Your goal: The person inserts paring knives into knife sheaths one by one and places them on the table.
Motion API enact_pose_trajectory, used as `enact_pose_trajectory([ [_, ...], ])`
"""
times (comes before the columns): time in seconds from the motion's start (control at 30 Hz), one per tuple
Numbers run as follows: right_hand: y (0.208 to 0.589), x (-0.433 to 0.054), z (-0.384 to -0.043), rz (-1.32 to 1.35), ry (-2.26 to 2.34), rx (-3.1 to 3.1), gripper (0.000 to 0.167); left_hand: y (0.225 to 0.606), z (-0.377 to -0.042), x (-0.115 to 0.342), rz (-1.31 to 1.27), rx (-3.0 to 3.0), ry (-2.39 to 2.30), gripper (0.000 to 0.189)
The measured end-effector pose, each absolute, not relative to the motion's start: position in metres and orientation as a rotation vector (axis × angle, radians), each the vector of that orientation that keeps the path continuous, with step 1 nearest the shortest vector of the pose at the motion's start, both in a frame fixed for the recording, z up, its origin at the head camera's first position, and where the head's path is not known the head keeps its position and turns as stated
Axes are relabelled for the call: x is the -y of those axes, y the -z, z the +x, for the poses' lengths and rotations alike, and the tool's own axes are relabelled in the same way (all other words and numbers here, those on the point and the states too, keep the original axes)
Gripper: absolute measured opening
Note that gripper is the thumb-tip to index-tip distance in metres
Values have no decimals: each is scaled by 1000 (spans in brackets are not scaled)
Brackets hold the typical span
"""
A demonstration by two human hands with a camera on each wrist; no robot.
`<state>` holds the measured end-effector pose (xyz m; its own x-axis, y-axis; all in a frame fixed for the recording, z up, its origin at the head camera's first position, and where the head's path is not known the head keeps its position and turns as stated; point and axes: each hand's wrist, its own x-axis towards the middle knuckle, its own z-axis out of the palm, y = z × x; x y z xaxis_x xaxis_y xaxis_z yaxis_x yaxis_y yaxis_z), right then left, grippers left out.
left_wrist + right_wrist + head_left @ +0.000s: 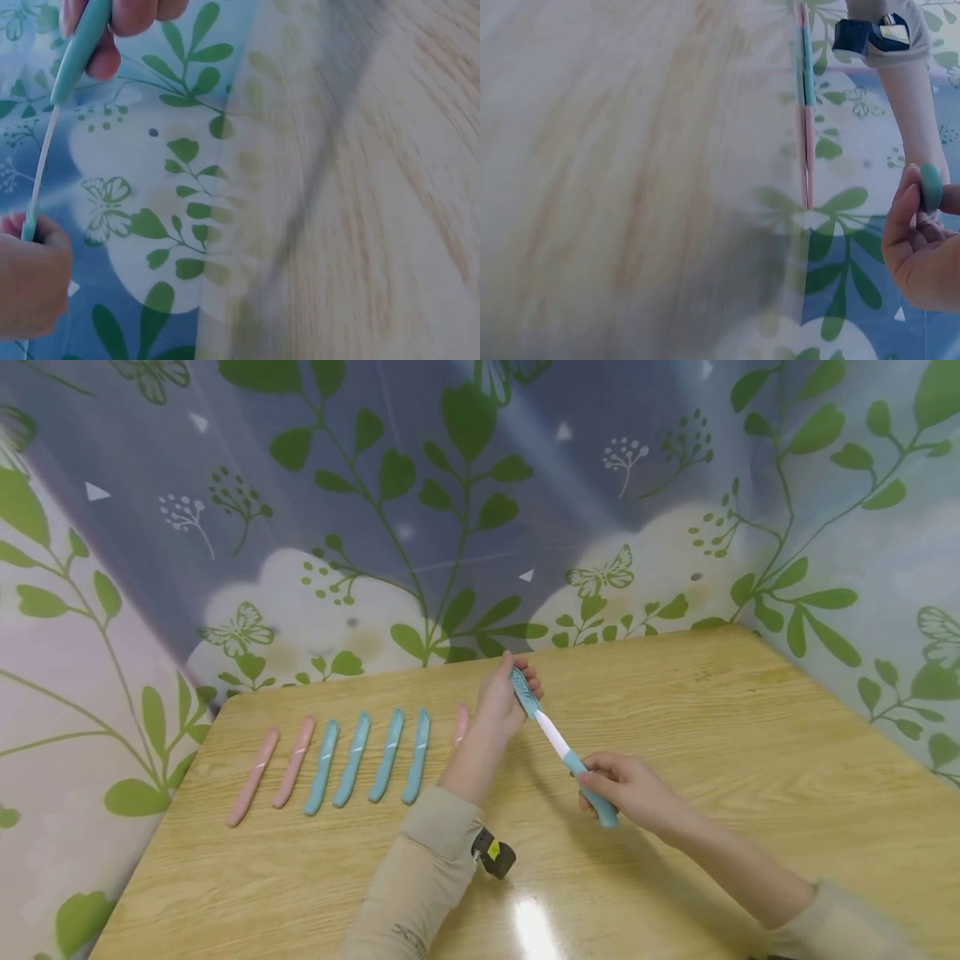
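Observation:
A light-blue knife (596, 797) with a white blade (552, 734) is held above the table, slanting from upper left to lower right. My left hand (498, 695) grips the patterned blue sheath (525, 692) at the far end. Near the lower end, my right hand (630, 785) pinches the smooth handle between thumb and fingers. A stretch of white blade shows between sheath and handle, also as a thin line in the left wrist view. In the right wrist view, the rounded handle end (931, 187) sticks out from my right fingers.
On the wooden table (712, 710), several blue knives (385, 756) and two pink knives (253, 777) lie in a row at left. Another pink knife (461, 720) lies partly hidden behind my left forearm. A leaf-patterned curtain (465, 527) borders the table's back and sides.

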<state>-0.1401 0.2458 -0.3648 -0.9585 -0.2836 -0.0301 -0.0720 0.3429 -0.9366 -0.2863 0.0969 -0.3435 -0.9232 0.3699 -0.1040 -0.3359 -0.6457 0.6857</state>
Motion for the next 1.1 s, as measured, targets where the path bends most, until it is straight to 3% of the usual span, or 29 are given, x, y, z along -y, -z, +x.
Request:
enact_pose_trajectory([
  [0.53,366,-220,-146,-291,1727,-2445,25,339,-276,-97,-64,-952,-2593,32],
  [1.1,370,-219,-153,-230,1800,-2393,29,347,-268,-107,-127,-935,-2568,35],
])
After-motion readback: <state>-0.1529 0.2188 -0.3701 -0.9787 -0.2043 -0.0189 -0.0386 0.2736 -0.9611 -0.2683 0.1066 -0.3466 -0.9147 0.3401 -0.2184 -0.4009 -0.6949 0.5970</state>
